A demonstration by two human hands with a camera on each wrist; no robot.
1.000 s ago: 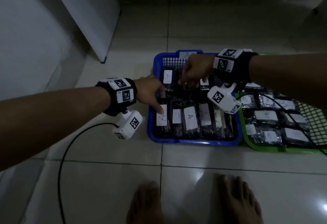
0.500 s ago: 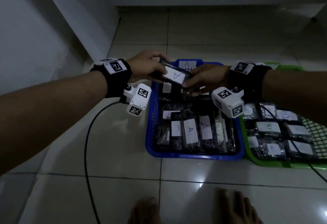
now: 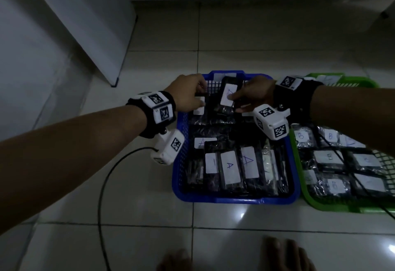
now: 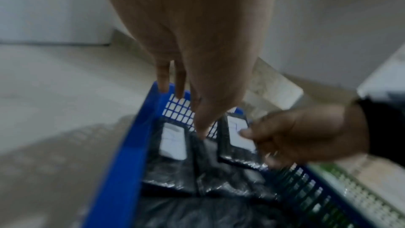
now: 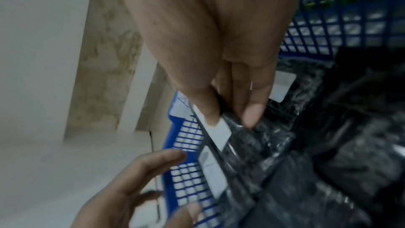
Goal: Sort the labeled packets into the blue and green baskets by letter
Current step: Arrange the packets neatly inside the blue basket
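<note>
At far end of blue basket (image 3: 234,199): right hand (image 3: 254,94) pinches a packet (image 3: 227,97) marked A, thumb on its white label, fingers beneath.
Left hand (image 3: 186,95): fingers straight, loose, at the basket's far left wall; holds nothing that I can see.
Packet's place: raised and tilted over the far row, above other A packets (image 3: 229,170).
Green basket (image 3: 333,205): to the right, filled with B packets (image 3: 329,158).
Handling, my guess: light, thin, fairly stiff inside a glossy plastic wrap that may slip.
Where to hold: across the labelled middle, where paper gives better grip than bare film.
Care: lay it flat, label up.
</note>
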